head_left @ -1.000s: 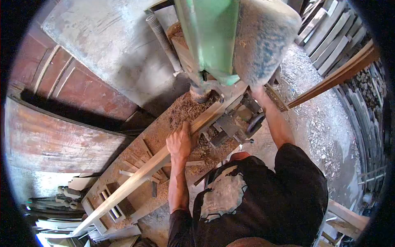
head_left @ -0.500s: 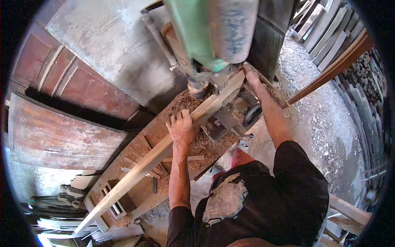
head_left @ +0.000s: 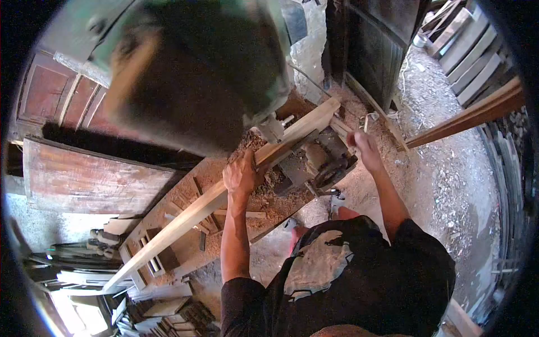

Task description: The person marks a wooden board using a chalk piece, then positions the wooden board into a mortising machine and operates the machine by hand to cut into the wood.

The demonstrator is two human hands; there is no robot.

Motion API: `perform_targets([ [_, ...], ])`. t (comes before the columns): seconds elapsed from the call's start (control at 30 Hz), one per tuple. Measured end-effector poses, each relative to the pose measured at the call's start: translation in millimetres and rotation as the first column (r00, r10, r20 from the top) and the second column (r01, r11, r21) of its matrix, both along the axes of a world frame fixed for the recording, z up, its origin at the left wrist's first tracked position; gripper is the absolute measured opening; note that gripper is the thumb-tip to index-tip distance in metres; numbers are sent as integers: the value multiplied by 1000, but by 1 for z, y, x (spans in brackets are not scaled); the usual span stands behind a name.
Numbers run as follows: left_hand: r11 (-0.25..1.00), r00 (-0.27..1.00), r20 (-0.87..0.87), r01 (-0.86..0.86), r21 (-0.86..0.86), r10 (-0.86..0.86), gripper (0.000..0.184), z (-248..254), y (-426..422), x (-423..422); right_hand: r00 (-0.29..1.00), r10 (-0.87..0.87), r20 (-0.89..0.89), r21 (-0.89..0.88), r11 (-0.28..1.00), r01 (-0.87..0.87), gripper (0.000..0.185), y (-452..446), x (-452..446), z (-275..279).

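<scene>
A long pale wooden beam [head_left: 193, 210] lies slantwise across the machine's table and over the shavings-covered bench. My left hand [head_left: 240, 173] is wrapped round the beam near its middle, close to the machine's head. Off to the right of the beam's far end is my right hand [head_left: 366, 150], apart from the beam, with its fingers curled in. Whether anything sits inside those fingers is hidden. Just below it is the machine's round handwheel [head_left: 332, 173]. The green machine [head_left: 272, 62] looms over the beam, its near part dark and blurred.
Wood shavings and small offcuts [head_left: 241, 214] litter the bench [head_left: 185, 194]. Reddish wooden panels [head_left: 92, 177] stand at the left. A brown plank [head_left: 466, 115] juts in from the right, with stacked boards [head_left: 508, 185] beyond it. Dark doors [head_left: 373, 50] stand behind.
My right hand has left the beam's far end and moved down and right, its fingers now curled. My left hand stays on the beam. The view has shifted, and the machine's head fills more of it.
</scene>
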State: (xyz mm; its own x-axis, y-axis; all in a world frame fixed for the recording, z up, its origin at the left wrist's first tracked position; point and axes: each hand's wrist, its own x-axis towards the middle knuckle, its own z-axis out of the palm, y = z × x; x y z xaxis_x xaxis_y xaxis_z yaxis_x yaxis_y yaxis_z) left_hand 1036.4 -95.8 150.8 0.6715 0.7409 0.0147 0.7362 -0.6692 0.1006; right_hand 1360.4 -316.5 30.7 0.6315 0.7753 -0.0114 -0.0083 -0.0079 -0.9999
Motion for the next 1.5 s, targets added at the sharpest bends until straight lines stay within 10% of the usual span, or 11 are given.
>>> perform_targets([
  [0.07, 1000, 1000, -10, 2, 1, -2, 51, -4, 2, 0, 962, 255, 101, -16, 967, -254, 45, -25, -20, 17],
  [0.57, 999, 995, -94, 21, 33, -18, 50, -22, 13, -9, 667, 443, 599, -318, 896, -309, 34, -1, -56, 88],
  [0.8, 1000, 998, -64, -13, 13, 14, 51, 0, 2, 3, 812, 448, 374, 142, 838, -527, 26, 15, -62, 153],
  [0.9, 1000, 996, -92, -25, -18, 24, 52, 2, 0, 5, 751, 366, 550, 42, 886, -462, 26, 11, -21, 106],
  [1.03, 999, 989, -145, -38, -22, 34, 54, 2, 2, 3, 742, 650, 166, -268, 753, -600, 52, -14, -20, 63],
  [1.07, 999, 988, -149, -37, -20, 33, 54, 1, 2, 3, 790, 486, 373, -80, 866, -494, 62, -13, -32, 42],
  [1.5, 998, 996, -86, 25, 60, -20, 53, -19, 9, -9, 849, 433, 302, -85, 899, -429, 46, -16, -48, 40],
])
